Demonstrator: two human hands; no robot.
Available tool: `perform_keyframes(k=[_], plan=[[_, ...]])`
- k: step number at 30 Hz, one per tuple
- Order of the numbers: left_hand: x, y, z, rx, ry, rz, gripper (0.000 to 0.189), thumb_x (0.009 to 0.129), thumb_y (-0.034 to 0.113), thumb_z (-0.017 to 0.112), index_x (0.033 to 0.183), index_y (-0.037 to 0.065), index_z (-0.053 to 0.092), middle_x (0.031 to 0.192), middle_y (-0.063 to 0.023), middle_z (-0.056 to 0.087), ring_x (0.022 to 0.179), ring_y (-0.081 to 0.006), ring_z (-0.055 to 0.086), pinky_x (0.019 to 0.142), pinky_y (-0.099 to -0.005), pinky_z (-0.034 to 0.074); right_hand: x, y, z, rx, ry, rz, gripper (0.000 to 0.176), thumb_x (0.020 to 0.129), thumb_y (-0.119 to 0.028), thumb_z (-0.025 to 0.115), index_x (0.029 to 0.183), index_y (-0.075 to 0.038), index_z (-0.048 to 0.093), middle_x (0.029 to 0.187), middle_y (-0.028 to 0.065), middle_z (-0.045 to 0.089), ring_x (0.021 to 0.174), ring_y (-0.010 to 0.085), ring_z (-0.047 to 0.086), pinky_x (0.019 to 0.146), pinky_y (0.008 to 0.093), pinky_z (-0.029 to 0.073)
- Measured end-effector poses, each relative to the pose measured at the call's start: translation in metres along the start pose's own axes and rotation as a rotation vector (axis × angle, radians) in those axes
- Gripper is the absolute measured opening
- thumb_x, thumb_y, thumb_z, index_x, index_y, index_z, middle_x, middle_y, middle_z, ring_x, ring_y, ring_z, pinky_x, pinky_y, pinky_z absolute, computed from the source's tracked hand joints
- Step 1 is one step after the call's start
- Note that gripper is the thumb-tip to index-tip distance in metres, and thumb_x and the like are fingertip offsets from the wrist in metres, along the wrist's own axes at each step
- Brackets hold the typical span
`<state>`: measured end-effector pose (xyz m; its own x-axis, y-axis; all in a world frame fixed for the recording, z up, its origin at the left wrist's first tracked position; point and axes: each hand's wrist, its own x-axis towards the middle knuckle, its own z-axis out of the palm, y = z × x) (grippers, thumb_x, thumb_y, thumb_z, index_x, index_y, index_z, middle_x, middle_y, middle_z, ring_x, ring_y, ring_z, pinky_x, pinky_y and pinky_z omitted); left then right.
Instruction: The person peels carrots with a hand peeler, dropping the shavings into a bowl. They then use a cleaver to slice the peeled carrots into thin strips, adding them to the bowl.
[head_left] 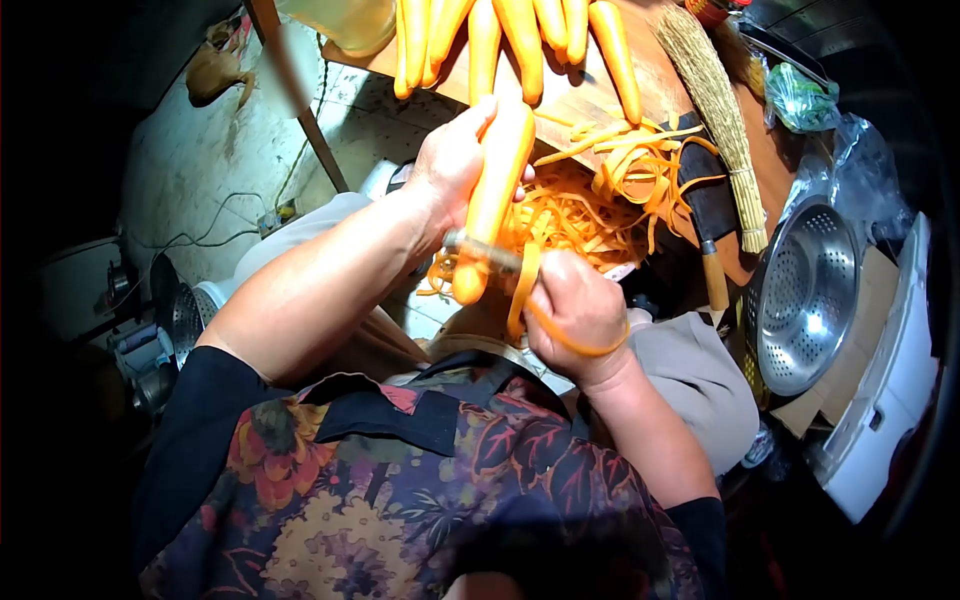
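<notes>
My left hand (462,160) is closed around the upper part of a large carrot (500,175), which slants down toward me. A peeler (485,250) lies across the carrot's lower end, and my right hand (578,310) grips its handle. One long strip of carrot peel (575,345) drapes over the right hand and wrist. Beneath the carrot is a heap of orange peelings (580,220), partly hidden by my hands. More peel strips (640,165) hang over the edge of the wooden board.
Several carrots (520,45) lie on the wooden board (570,95). A dark-bladed knife (700,190) and a straw whisk (710,100) rest to the right. Further right stands a metal colander (808,300) beside a white foam piece (880,400). Cables cross the floor (210,170) at left.
</notes>
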<state>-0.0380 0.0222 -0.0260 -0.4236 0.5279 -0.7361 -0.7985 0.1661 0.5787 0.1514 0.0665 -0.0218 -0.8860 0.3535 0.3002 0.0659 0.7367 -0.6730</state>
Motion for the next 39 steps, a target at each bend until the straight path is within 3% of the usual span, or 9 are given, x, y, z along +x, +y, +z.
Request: perform_keyframes(k=[5, 7, 9, 11, 17, 25, 32, 37, 39], plan=[[-0.035, -0.015, 0.014, 0.085, -0.143, -0.089, 0.045, 0.096, 0.046, 0.045, 0.106, 0.004, 0.057, 0.082, -0.0103, 0.063, 0.060, -0.0198, 0.062, 0.046, -0.0295, 0.051, 0.017, 0.035, -0.011, -0.017, 0.089, 0.396, 0.010, 0.086, -0.015, 0.055, 0.083, -0.006, 0.052, 0.073, 0.0164, 0.057, 0.067, 0.0377, 0.058, 0.059, 0.0439, 0.048], [-0.041, -0.015, 0.010, 0.240, -0.267, -0.176, 0.048, 0.095, 0.048, 0.045, 0.108, 0.003, 0.058, 0.084, -0.0102, 0.064, 0.058, -0.0191, 0.062, 0.047, -0.0293, 0.051, 0.013, 0.059, -0.013, -0.195, 0.070, 0.245, 0.011, 0.088, -0.015, 0.054, 0.082, -0.006, 0.054, 0.073, 0.0193, 0.060, 0.071, 0.0398, 0.059, 0.061, 0.0452, 0.047], [-0.047, -0.016, 0.015, 0.275, -0.280, -0.131, 0.050, 0.095, 0.049, 0.044, 0.109, 0.002, 0.059, 0.087, -0.0106, 0.065, 0.057, -0.0190, 0.062, 0.046, -0.0282, 0.052, 0.010, 0.068, -0.012, -0.001, 0.057, 0.435, 0.011, 0.088, -0.016, 0.055, 0.083, -0.005, 0.055, 0.075, 0.0203, 0.061, 0.073, 0.0401, 0.059, 0.062, 0.0448, 0.047], [-0.039, -0.014, 0.008, 0.159, -0.341, -0.244, 0.050, 0.095, 0.048, 0.043, 0.111, 0.002, 0.058, 0.088, -0.0113, 0.065, 0.060, -0.0192, 0.064, 0.045, -0.0270, 0.051, 0.011, 0.067, -0.013, -0.006, 0.051, 0.462, 0.013, 0.087, -0.017, 0.056, 0.083, -0.005, 0.056, 0.075, 0.0207, 0.061, 0.073, 0.0406, 0.060, 0.062, 0.0450, 0.047], [-0.030, -0.004, 0.006, 0.089, -0.409, -0.192, 0.052, 0.096, 0.048, 0.039, 0.113, 0.002, 0.057, 0.100, -0.0142, 0.065, 0.066, -0.0215, 0.065, 0.046, -0.0274, 0.052, 0.013, 0.052, -0.009, -0.008, -0.087, 0.639, 0.020, 0.087, -0.023, 0.055, 0.084, -0.004, 0.057, 0.073, 0.0235, 0.062, 0.073, 0.0431, 0.060, 0.066, 0.0492, 0.048], [0.007, 0.003, 0.017, 0.064, -0.243, 0.054, 0.042, 0.083, 0.031, 0.053, 0.113, 0.002, 0.056, 0.095, -0.0119, 0.065, 0.072, -0.0226, 0.064, 0.061, -0.0307, 0.052, 0.008, 0.030, -0.009, -0.077, -0.322, 0.609, 0.019, 0.085, -0.021, 0.056, 0.095, -0.005, 0.060, 0.078, 0.0220, 0.064, 0.075, 0.0404, 0.063, 0.068, 0.0475, 0.050], [0.052, 0.027, 0.072, 0.513, -0.027, 0.482, 0.049, 0.078, 0.016, 0.065, 0.122, 0.004, 0.049, 0.102, -0.0087, 0.058, 0.084, -0.0155, 0.057, 0.076, -0.0283, 0.048, 0.009, 0.016, -0.010, -0.055, -0.513, 0.520, 0.018, 0.080, -0.013, 0.052, 0.088, 0.000, 0.060, 0.081, 0.0215, 0.066, 0.079, 0.0378, 0.066, 0.071, 0.0459, 0.053], [0.100, 0.056, 0.141, 0.965, 0.106, 0.588, 0.060, 0.080, 0.015, 0.070, 0.133, 0.010, 0.043, 0.097, -0.0106, 0.059, 0.069, -0.0174, 0.062, 0.050, -0.0295, 0.052, 0.001, 0.011, -0.013, 0.010, -0.490, 0.506, 0.016, 0.077, -0.012, 0.054, 0.086, -0.002, 0.062, 0.084, 0.0197, 0.066, 0.078, 0.0346, 0.067, 0.069, 0.0435, 0.054], [0.153, 0.054, 0.145, 1.128, 0.187, 0.836, 0.062, 0.078, 0.020, 0.071, 0.132, 0.009, 0.044, 0.106, -0.0152, 0.059, 0.093, -0.0246, 0.061, 0.078, -0.0370, 0.053, -0.002, 0.008, -0.016, -0.007, -0.539, 0.491, 0.016, 0.076, -0.012, 0.055, 0.084, -0.002, 0.066, 0.086, 0.0192, 0.067, 0.077, 0.0332, 0.068, 0.068, 0.0427, 0.054]])
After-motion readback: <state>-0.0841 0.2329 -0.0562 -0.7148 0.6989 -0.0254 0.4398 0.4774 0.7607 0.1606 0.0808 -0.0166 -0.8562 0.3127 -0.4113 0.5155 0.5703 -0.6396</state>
